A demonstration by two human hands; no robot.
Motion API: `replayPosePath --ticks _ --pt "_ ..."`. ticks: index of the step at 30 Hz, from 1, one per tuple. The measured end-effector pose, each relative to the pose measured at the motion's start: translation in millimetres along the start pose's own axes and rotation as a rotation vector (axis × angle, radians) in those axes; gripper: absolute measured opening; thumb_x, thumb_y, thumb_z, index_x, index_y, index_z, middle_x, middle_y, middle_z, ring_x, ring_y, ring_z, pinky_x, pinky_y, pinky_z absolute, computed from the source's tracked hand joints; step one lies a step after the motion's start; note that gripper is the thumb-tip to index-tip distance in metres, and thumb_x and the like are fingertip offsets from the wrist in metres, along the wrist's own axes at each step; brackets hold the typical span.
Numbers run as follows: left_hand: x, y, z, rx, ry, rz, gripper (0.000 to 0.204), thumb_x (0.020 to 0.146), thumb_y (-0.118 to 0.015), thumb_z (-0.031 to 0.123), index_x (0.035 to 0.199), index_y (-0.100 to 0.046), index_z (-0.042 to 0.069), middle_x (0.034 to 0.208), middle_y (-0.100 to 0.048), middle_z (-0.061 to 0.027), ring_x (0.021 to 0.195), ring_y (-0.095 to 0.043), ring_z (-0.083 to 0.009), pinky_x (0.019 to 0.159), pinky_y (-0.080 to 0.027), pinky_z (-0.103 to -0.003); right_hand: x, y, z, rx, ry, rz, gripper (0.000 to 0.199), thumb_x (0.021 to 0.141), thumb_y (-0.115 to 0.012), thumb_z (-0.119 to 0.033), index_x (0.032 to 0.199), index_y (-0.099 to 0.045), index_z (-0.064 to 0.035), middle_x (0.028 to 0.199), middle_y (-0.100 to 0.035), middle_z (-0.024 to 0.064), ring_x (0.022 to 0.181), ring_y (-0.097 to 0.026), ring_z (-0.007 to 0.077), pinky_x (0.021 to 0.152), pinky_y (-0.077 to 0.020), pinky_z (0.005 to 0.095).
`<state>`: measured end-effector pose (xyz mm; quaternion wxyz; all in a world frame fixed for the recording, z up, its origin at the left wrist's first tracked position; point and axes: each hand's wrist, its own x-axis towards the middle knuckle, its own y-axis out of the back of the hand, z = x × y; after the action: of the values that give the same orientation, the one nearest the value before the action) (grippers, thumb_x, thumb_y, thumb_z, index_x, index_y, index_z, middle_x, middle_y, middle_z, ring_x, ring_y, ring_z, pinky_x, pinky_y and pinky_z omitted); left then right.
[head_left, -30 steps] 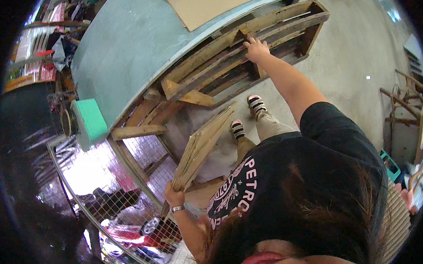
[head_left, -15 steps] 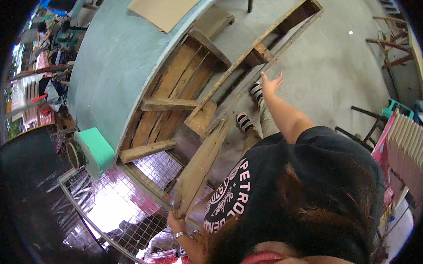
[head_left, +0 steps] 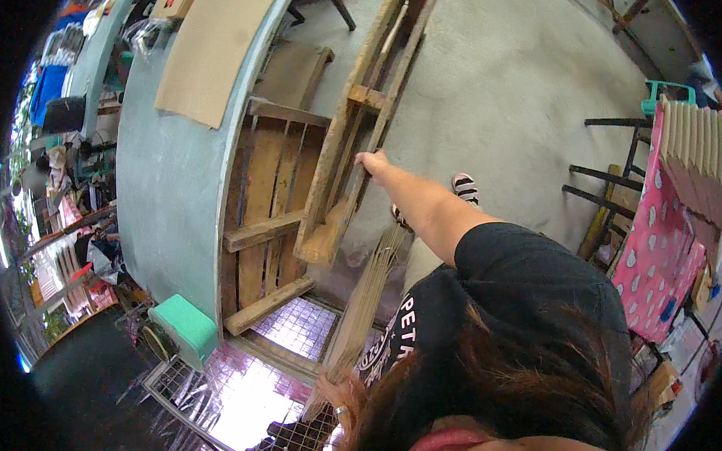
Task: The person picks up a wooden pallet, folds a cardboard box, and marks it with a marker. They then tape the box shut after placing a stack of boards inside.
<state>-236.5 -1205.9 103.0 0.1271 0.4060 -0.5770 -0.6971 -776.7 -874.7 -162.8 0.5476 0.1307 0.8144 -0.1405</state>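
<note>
My right hand (head_left: 371, 164) is closed over the near rail of a long, narrow wooden frame (head_left: 368, 97), which has a crosspiece between its rough sides. Down at the lower left, my left hand (head_left: 335, 393) grips one end of a long bundle of thin tan strips (head_left: 364, 305). Its fingers are partly hidden by hair and blur. The bundle slants up past my shirt toward my feet. Just left of the frame stands a slatted wooden rack (head_left: 269, 174) against the table's side.
A grey-blue table (head_left: 167, 195) bears a sheet of brown cardboard (head_left: 216, 57). Beside its near end is a green plastic stool (head_left: 184, 327), near wire mesh (head_left: 272, 381). On the right are a pink patterned cloth (head_left: 662, 252), stacked folded cardboard (head_left: 698, 150) and dark metal legs (head_left: 609, 174).
My right hand, spread and apart from the frame before, now holds its rail. The frame stands more upright in view, and the view has turned. My left hand still holds the strips.
</note>
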Motion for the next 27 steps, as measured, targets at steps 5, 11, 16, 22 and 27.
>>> replayPosePath --ticks 5,11,16,22,27 --pt "-15.9 -15.9 72.5 -0.023 -0.147 0.107 0.046 0.061 -0.074 0.012 0.104 -0.058 0.003 0.1 -0.055 -0.0226 0.093 -0.052 -0.0384 0.081 -0.041 -0.047 1.7 66.2 -3.5 0.052 0.052 0.098 0.074 0.061 -0.065 -0.003 0.126 -0.031 0.0022 0.102 -0.053 0.0183 0.088 -0.055 0.0282 0.073 -0.0477 0.0439" --pt "-69.2 -13.0 100.3 -0.02 -0.095 0.171 0.039 0.063 -0.071 0.011 0.099 -0.059 0.003 0.095 -0.056 -0.0219 0.09 -0.052 -0.0391 0.08 -0.041 -0.048 1.2 132.1 9.8 0.186 -0.007 0.077 0.059 0.063 -0.062 -0.002 0.116 -0.038 0.0021 0.098 -0.053 0.0179 0.085 -0.056 0.0296 0.069 -0.0495 0.048" --pt "-91.3 -16.2 106.1 -0.006 -0.097 0.201 0.032 0.065 -0.069 0.01 0.095 -0.059 0.002 0.09 -0.056 -0.0213 0.087 -0.052 -0.0397 0.079 -0.04 -0.049 -23.3 171.1 12.2 0.229 0.045 0.005 0.052 0.066 -0.064 -0.005 0.114 -0.043 -0.0006 0.098 -0.053 0.0168 0.086 -0.055 0.0305 0.07 -0.0482 0.0479" --pt "-90.9 -14.0 112.1 -0.083 -0.157 0.27 0.024 0.068 -0.065 0.007 0.09 -0.061 0.002 0.085 -0.058 -0.0211 0.082 -0.052 -0.04 0.076 -0.041 -0.049 -1.6 273.0 7.8 0.107 0.06 -0.055 0.035 0.072 -0.065 -0.02 0.098 -0.058 0.002 0.098 -0.054 0.0156 0.088 -0.053 0.0279 0.073 -0.0448 0.047" --pt "-78.7 -20.1 85.8 -0.16 -0.189 0.181 0.026 0.067 -0.066 0.006 0.092 -0.062 -0.001 0.086 -0.061 -0.0206 0.083 -0.056 -0.0379 0.077 -0.044 -0.046 -0.5 354.6 6.5 0.077 0.008 -0.073 0.016 0.071 -0.06 -0.024 0.07 -0.053 -0.0099 0.07 -0.05 0.0065 0.064 -0.047 0.0221 0.06 -0.0407 0.0398"
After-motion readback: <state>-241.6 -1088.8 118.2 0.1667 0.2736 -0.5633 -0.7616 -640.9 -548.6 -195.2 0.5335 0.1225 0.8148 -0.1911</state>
